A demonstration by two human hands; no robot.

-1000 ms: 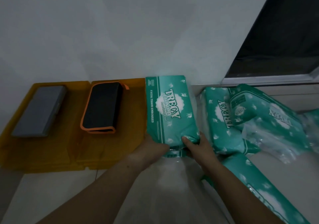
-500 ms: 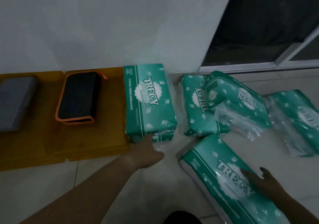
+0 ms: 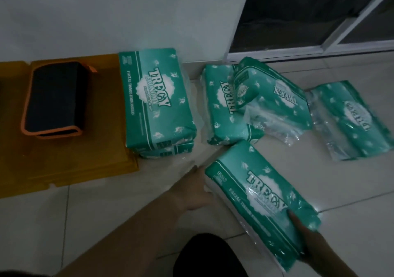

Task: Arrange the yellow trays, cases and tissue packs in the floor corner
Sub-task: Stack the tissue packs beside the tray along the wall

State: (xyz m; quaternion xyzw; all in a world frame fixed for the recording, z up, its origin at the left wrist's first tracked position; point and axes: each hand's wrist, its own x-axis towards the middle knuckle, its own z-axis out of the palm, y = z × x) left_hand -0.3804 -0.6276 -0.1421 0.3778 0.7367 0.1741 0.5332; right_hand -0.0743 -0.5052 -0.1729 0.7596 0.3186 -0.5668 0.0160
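A green tissue pack (image 3: 262, 200) lies slanted on the tiled floor in front of me. My left hand (image 3: 191, 188) presses against its far-left end and my right hand (image 3: 307, 240) grips its near-right end. Two stacked tissue packs (image 3: 155, 99) stand against the wall beside the yellow tray (image 3: 102, 148). A black case with orange trim (image 3: 55, 97) rests on that tray. More packs lie to the right: one flat (image 3: 221, 110), one tilted over it (image 3: 275, 97), and one further right (image 3: 351, 121).
The white wall runs along the back, meeting a dark glass sliding door (image 3: 298, 14) with a pale frame at the right. A second yellow tray (image 3: 10, 69) shows at the left edge. My dark-clothed knee (image 3: 204, 257) is at the bottom.
My left hand left the stacked packs and moved right to the near pack's end. My right hand slid down onto that pack's near end. The view shifted to the right.
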